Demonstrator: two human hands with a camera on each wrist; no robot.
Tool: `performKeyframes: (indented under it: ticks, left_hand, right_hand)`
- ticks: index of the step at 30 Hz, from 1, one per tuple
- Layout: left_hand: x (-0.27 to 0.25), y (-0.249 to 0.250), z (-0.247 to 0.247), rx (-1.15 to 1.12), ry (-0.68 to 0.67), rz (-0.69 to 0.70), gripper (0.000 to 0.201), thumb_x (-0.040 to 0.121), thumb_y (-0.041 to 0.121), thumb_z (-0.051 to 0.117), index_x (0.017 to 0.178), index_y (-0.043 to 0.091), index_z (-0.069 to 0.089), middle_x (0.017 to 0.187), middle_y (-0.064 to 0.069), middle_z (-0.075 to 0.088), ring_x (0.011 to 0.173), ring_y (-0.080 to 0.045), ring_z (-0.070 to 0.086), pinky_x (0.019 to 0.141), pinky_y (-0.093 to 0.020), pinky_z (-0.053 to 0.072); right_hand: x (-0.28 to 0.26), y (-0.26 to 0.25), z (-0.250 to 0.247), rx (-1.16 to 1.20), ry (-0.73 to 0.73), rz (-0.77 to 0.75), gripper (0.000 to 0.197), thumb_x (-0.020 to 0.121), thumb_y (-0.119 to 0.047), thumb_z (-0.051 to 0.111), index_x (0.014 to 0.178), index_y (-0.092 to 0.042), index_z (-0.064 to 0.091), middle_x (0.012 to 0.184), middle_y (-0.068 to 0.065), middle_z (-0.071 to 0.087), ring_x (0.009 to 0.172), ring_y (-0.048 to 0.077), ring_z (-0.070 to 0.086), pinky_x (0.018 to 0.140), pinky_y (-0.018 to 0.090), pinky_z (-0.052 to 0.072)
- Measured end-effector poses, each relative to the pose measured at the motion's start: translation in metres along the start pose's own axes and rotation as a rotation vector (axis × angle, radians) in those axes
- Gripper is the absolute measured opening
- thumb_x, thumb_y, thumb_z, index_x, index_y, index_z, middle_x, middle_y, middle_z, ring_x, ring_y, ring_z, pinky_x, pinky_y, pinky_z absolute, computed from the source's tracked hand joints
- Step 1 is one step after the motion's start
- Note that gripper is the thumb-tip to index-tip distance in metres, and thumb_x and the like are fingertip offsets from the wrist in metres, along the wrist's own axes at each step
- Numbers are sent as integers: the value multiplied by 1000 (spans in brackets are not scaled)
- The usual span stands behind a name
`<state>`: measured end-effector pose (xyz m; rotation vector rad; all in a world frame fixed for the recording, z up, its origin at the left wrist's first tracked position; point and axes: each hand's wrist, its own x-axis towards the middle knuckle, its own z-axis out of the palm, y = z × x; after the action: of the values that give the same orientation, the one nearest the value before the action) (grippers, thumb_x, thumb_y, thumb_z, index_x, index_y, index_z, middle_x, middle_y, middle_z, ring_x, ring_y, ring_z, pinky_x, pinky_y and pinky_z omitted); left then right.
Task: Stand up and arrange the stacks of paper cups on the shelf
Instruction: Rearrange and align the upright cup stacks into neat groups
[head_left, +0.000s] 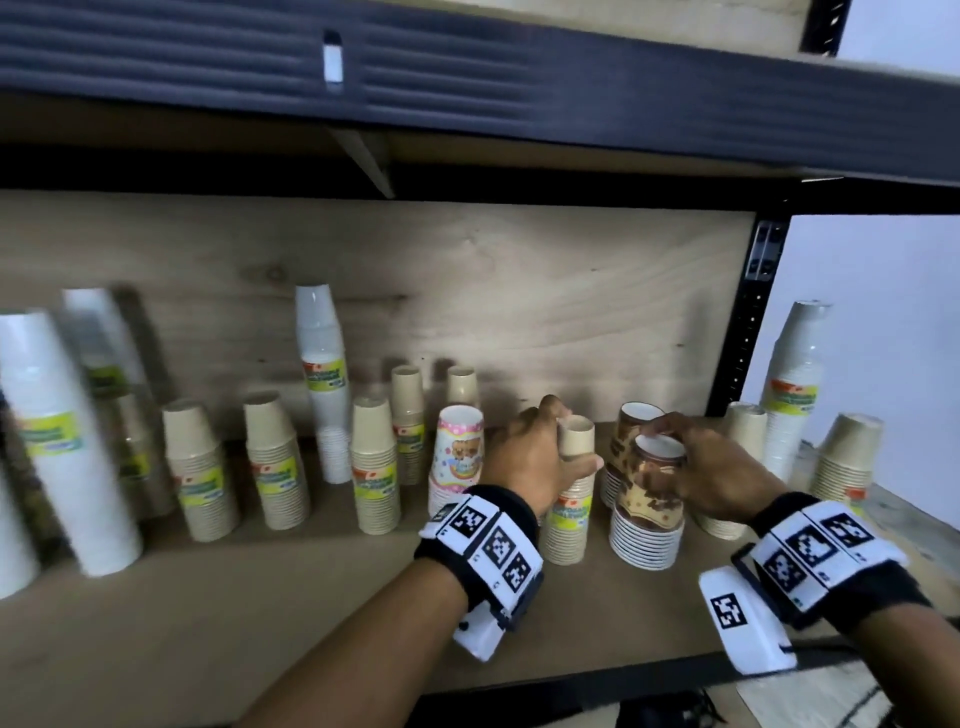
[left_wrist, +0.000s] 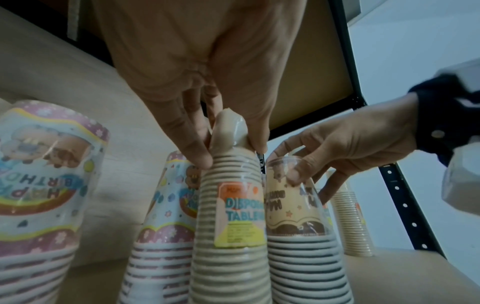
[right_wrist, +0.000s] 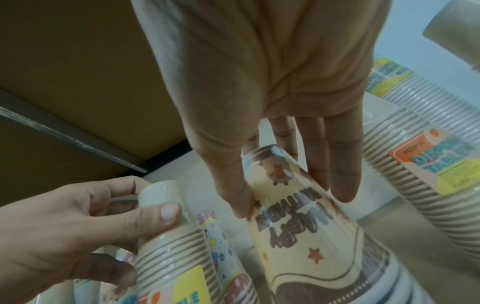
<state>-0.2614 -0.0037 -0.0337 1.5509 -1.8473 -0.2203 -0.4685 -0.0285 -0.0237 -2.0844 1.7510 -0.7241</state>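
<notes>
On the wooden shelf (head_left: 260, 613) my left hand (head_left: 535, 452) grips the top of an upright beige cup stack (head_left: 571, 499) with a yellow label; thumb and fingers pinch its top (left_wrist: 228, 131). Right beside it my right hand (head_left: 701, 467) holds the top of a brown-and-cream birthday cup stack (head_left: 649, 514), fingers around its upper cup (right_wrist: 285, 185). That stack stands upright in the head view. A second brown birthday stack (head_left: 631, 421) leans just behind it. A pink birthday stack (head_left: 457, 457) stands left of my left hand.
Several beige and white wrapped stacks (head_left: 213, 467) stand along the shelf's left and back. More stacks (head_left: 789, 384) stand at the right by the black post (head_left: 748, 322). The upper shelf beam (head_left: 519, 93) hangs low overhead. Bare board lies in front.
</notes>
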Motion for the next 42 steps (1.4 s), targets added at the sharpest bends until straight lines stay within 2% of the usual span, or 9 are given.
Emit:
performKeyframes:
  ticks: [5,10,14,18,22,27,30,37,42]
  left_hand:
    - [-6,6,1,63,31,-2,56,78,54,68,121,25,45,120,-2,61,106,-27,60,84,-33,48]
    - [-14,-10,-33,-19,47,-30,81,73,65,67,138,26,39,131,2,54,117,-20,55,97,-35,47]
    - [-14,-44,-91,33,170,-119,46,82,60,61,119,33,55,116,10,58,112,-17,54,88,-26,41]
    - [-16,-77,-138,244,291,-124,35,85,46,61,115,29,64,114,-3,62,107,-25,58,90,-35,49]
    - [-19,-101,-145,291,229,-197,44,84,40,64,127,29,59,129,-7,57,114,-28,55,93,-36,49]
    - [-17,-126,-128,232,81,-260,53,86,40,65,136,36,49,142,2,50,124,-24,52,102,-35,44]
    - [-16,-135,-120,189,49,-279,53,85,44,65,134,43,45,138,3,55,117,-24,57,98,-40,50]
    - [-20,-141,-118,135,51,-271,48,88,41,64,132,44,44,131,1,59,115,-24,59,95,-42,51]
    - [-29,-133,-124,95,75,-238,45,88,36,67,129,40,49,123,2,63,101,-19,61,87,-30,52]
  right_hand:
    - [-2,-4,0,-28,-10,25,46,77,-25,78,112,-31,49,111,4,64,95,20,63,76,29,51]
    - [-8,-23,-8,-159,49,21,67,68,-55,73,127,-35,47,130,9,53,117,27,54,96,40,50]
    - [-11,-70,-13,-167,150,-106,55,76,-55,65,126,-36,50,128,8,55,120,31,50,99,43,46]
    - [-10,-127,9,-67,140,-248,42,81,-43,67,120,-34,54,122,5,55,112,25,56,95,37,48]
    - [-7,-175,45,-112,20,-308,43,84,-39,66,124,-26,53,122,6,52,110,24,56,92,29,43]
    - [19,-188,97,-285,-121,-191,56,84,-48,62,129,-18,47,129,14,48,120,34,47,101,42,42]
    - [29,-182,116,-269,-97,-154,58,83,-51,60,127,-17,43,127,13,53,119,33,48,99,47,43]
    - [29,-175,119,-160,-27,-151,40,90,-30,60,125,-22,44,124,10,55,114,32,56,98,43,45]
    - [10,-176,107,-128,-37,-196,27,89,-28,63,112,-25,49,120,6,58,112,28,56,92,33,43]
